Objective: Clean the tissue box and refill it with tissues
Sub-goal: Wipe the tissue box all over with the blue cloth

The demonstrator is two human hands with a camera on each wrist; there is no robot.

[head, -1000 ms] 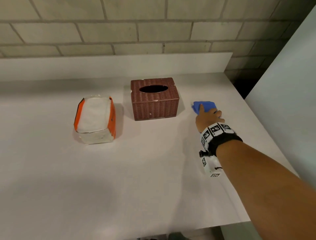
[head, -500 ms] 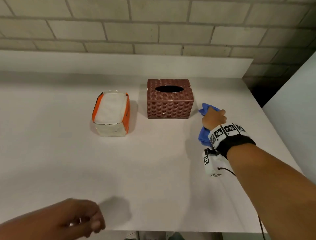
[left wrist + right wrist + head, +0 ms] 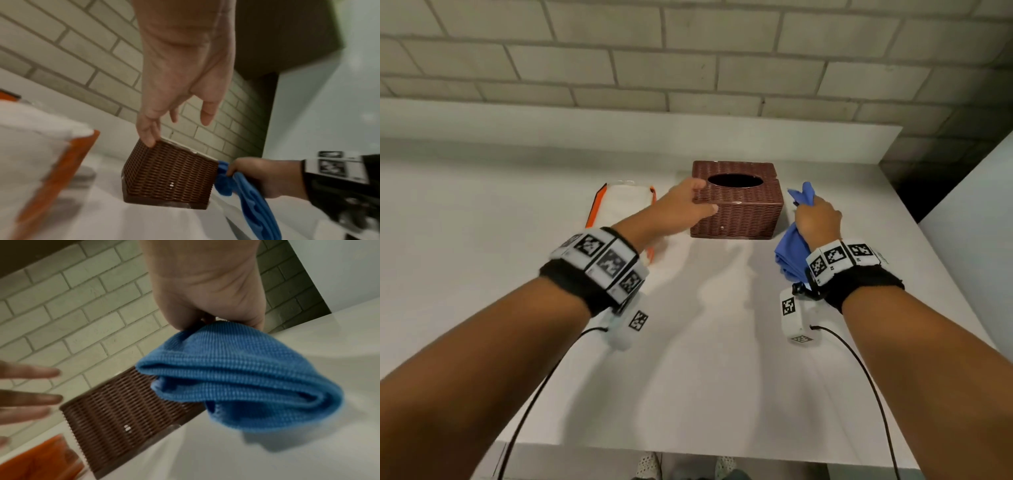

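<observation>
Gripping a bunched blue cloth (image 3: 792,251), the right hand (image 3: 817,221) keeps its grip curled tight around the fabric at centre right of the head view, just beside the right wall of the brown wicker tissue box (image 3: 739,209). Left hand (image 3: 681,209) has a wide grip, fingers straight, fingertips (image 3: 149,138) touching the box's upper left edge. Box sits upright at frame centre on the white tabletop (image 3: 705,342). An orange-and-white tissue pack (image 3: 619,205) lies just left of it.
</observation>
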